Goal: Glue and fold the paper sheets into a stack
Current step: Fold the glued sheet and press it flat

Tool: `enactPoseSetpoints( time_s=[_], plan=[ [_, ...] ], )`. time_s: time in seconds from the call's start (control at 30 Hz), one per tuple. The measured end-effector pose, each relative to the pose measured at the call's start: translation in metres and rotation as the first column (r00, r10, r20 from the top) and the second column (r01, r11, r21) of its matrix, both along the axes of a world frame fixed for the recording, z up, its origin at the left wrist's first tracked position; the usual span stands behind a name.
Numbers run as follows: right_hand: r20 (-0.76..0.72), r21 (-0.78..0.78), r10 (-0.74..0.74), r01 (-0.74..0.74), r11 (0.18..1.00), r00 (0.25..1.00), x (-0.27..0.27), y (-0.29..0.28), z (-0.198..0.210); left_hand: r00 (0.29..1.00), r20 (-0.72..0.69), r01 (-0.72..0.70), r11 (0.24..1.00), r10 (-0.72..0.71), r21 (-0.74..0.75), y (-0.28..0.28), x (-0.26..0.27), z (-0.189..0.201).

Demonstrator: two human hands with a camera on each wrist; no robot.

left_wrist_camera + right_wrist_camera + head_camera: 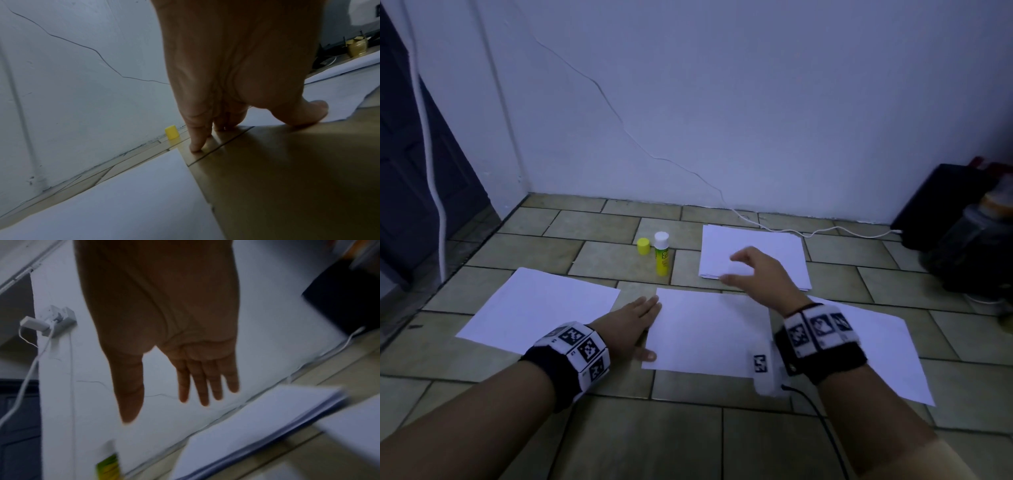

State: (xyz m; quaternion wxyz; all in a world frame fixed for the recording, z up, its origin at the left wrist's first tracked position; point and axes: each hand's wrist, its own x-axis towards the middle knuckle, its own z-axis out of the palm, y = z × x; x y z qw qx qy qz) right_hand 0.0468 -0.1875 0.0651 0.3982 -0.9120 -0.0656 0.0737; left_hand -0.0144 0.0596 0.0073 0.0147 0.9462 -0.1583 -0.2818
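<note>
Left grip (630, 322) touching middle sheet (709, 335) edge (palm down); right grip (760, 274) over stack (750, 236).
</note>
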Motion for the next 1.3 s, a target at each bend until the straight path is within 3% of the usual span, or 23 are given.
enactPoseSetpoints(
  time_s=[0.07, 0.13, 0.23, 0.37, 0.53, 0.93, 1.17, 1.3],
  plan=[
    [-0.138, -0.265, -0.049, 0.011, 0.964, 0.989, -0.004, -0.038, -0.008, 1.000, -0.018, -0.001, 1.000, 0.001, 0.002, 0.000, 0.001, 0.000],
    [-0.217, -0.512, -0.156, 0.023, 0.859, 0.964, -0.008, -0.072, -0.024, 0.999, -0.038, -0.005, 1.000, 0.005, 0.003, 0.000, 0.002, 0.000],
    [-0.331, -0.687, -0.247, -0.053, 0.724, 0.911, -0.022, -0.102, -0.044, 0.998, -0.061, -0.011, 1.000, 0.011, -0.003, 0.000, 0.003, -0.001],
    [-0.419, -0.630, -0.174, -0.148, 0.762, 0.891, -0.044, -0.110, -0.057, 0.998, -0.067, -0.019, 1.000, 0.019, -0.007, 0.000, 0.002, -0.001],
    [-0.413, -0.557, -0.054, -0.205, 0.805, 0.909, -0.046, -0.116, -0.060, 0.996, -0.081, -0.032, 0.999, 0.032, 0.002, -0.002, 0.002, 0.000],
    [-0.320, -0.526, -0.077, -0.110, 0.843, 0.944, -0.050, -0.116, -0.057, 0.996, -0.086, -0.034, 0.999, 0.036, 0.026, 0.001, 0.003, -0.003],
    [-0.143, -0.517, -0.182, 0.083, 0.852, 0.973, -0.054, -0.129, -0.021, 0.996, -0.086, -0.029, 0.999, 0.032, 0.034, 0.000, 0.003, -0.002],
    [-0.010, -0.459, -0.386, 0.339, 0.821, 0.922, -0.051, -0.144, 0.005, 0.996, -0.085, -0.025, 0.999, 0.029, 0.039, -0.001, 0.003, -0.001]
  ],
)
